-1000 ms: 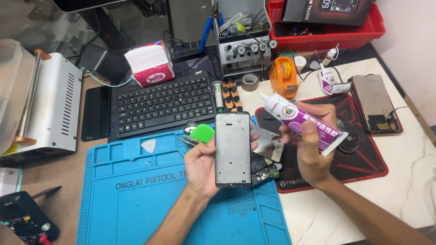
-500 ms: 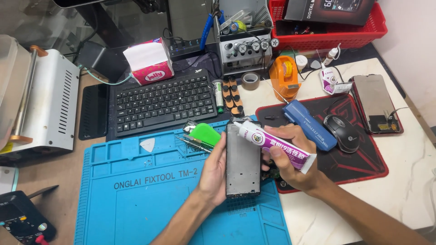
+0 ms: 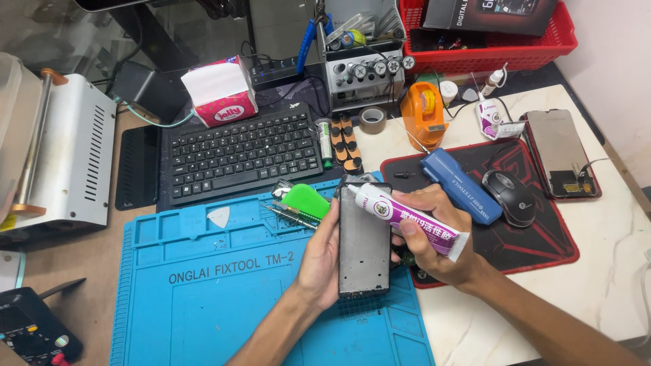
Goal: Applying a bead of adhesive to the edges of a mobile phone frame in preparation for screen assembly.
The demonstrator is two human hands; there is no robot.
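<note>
Holding the phone frame (image 3: 365, 240) upright in the left hand (image 3: 320, 256), fingers wrapped behind it and thumb along its left edge, over the blue repair mat (image 3: 203, 285). Right hand (image 3: 434, 240) has the adhesive tube (image 3: 407, 220) pinched between thumb and curled fingers, nozzle tip now at the frame's top left corner.

Change since a second ago: the tube was up and off to the right, clear of the frame, with the frame's face open to the camera. Half a second ago the frame was tilted and the tube lay across its top. Now the frame is squared up again and the nozzle sits at the upper edge (touching or just above it, cannot tell). My read: positioning is done and glue is about to go down along the frame border, or has just started; no bead visible.

Around it: green pry card (image 3: 306, 200) and tweezers (image 3: 288, 215) just left of the frame, blue tool case (image 3: 461, 184) and mouse (image 3: 508, 196) on the red-black pad (image 3: 542, 244) to the right, keyboard (image 3: 244, 157) behind.
</note>
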